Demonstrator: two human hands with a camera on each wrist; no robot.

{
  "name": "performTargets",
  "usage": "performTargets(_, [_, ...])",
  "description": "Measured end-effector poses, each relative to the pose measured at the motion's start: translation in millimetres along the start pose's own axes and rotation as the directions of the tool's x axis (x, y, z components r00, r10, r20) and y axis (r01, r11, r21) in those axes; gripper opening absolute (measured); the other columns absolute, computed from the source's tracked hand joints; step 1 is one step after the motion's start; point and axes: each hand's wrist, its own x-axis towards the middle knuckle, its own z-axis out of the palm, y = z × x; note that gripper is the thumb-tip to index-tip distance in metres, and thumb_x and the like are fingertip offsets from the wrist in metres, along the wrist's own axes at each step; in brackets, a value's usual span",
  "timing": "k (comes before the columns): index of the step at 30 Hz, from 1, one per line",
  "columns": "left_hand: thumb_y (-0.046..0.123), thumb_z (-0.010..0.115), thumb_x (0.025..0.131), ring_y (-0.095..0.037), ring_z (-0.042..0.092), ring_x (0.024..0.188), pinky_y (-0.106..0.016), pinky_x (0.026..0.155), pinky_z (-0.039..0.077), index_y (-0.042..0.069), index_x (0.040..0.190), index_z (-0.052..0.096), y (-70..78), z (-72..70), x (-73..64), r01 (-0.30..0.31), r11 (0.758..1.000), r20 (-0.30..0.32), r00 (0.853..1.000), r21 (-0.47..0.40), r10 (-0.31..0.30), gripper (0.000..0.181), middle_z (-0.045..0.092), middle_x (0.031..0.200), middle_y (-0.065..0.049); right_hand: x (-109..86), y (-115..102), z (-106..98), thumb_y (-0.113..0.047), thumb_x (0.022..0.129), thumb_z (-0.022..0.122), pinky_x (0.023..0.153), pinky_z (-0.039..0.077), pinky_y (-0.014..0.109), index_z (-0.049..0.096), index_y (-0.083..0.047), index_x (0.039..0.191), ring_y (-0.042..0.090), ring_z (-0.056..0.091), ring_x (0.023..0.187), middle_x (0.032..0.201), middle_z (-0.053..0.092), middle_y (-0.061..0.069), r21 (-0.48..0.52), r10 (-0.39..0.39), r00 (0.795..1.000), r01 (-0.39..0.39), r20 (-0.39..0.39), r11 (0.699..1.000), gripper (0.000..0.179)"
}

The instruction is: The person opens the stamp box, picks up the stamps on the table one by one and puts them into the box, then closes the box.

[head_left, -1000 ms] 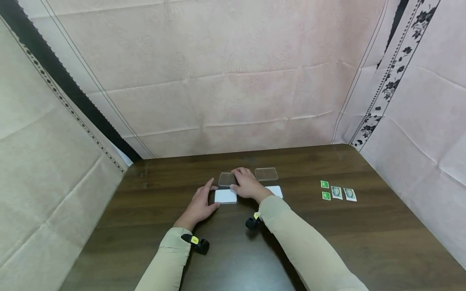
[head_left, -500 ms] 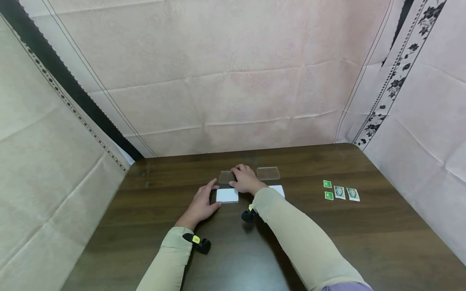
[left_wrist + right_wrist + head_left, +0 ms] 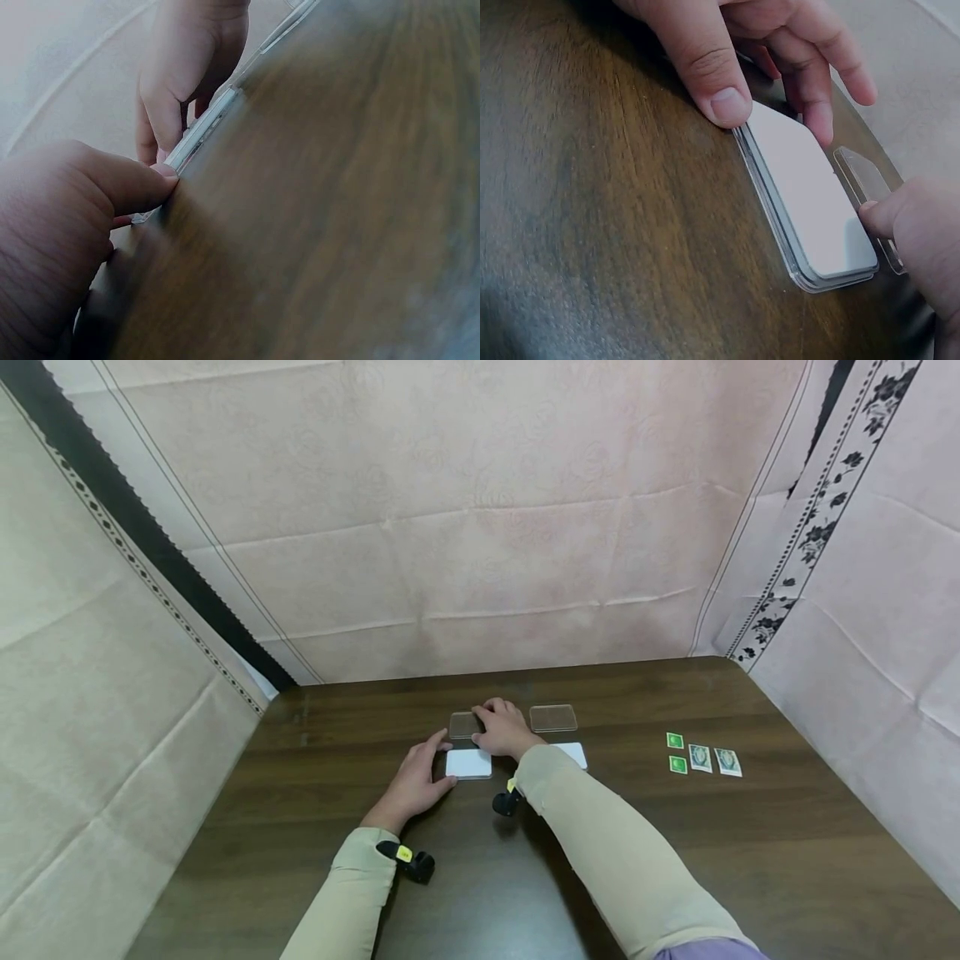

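Observation:
A flat clear plastic case with a white insert (image 3: 468, 764) lies on the table. My left hand (image 3: 408, 781) holds its left end, the thumb at the near corner and fingertips at the far side, as the right wrist view shows. Just behind the case lies a clear lid (image 3: 464, 725). My right hand (image 3: 508, 732) reaches over that lid's right end, thumb at its near edge and fingers bent over the far edge. In the right wrist view the right thumb (image 3: 881, 214) sits between the white insert (image 3: 806, 195) and the lid (image 3: 866, 176), with its other fingers hidden.
A second clear lid (image 3: 552, 718) lies to the right, with another white insert (image 3: 575, 753) partly behind the right forearm. Farther right are green squares (image 3: 675, 741) and two stamp-like printed pieces (image 3: 701, 757). Patterned cloth (image 3: 480, 527) hangs behind the wooden table (image 3: 360, 710).
The lid under my right hand has slid slightly left and back along with that hand, and the right forearm has swung left a little. The left hand stays at the case; the view has shifted slightly.

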Motion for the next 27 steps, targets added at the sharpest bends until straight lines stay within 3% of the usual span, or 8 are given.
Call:
performTargets(11, [0.020, 0.076, 0.092, -0.032, 0.036, 0.143, -0.055, 0.115, 0.031, 0.010, 0.158, 0.029, 2.3, -0.6, -0.4, -0.001, 1.000, 0.000, 1.000, 0.003, 0.001, 0.081, 0.055, 0.146, -0.004, -0.7, 3.7, 0.1, -0.037, 0.102, 0.056, 0.122, 0.017, 0.050, 0.024, -0.018, 0.162, 0.034, 0.022, 0.148, 0.160, 0.027, 0.013, 0.040, -0.017, 1.000, 0.017, 0.003, 0.999, 0.071])
performTargets(19, [0.022, 0.076, 0.093, -0.029, 0.034, 0.144, -0.054, 0.116, 0.030, 0.013, 0.158, 0.029, 0.6, 1.8, -0.5, 0.007, 1.000, 0.002, 1.000, -0.005, -0.007, 0.081, 0.054, 0.146, -0.002, -14.7, 24.9, -20.8, -0.020, 0.106, 0.049, 0.117, 0.027, 0.057, 0.014, -0.023, 0.164, 0.034, 0.016, 0.152, 0.165, 0.015, 0.013, 0.289, -0.053, 0.996, 0.070, -0.066, 0.955, 0.068])
performTargets(27, [0.023, 0.075, 0.093, -0.028, 0.031, 0.146, -0.054, 0.116, 0.029, 0.016, 0.159, 0.029, -0.2, 1.0, -1.1, 0.017, 1.000, 0.003, 1.000, -0.010, -0.017, 0.081, 0.053, 0.147, -0.001, -42.4, 62.7, -46.1, -0.022, 0.108, 0.044, 0.114, 0.033, 0.056, 0.028, -0.018, 0.160, 0.035, 0.029, 0.146, 0.160, 0.026, 0.015, 0.200, -0.122, 0.977, 0.156, -0.174, 0.967, 0.055])
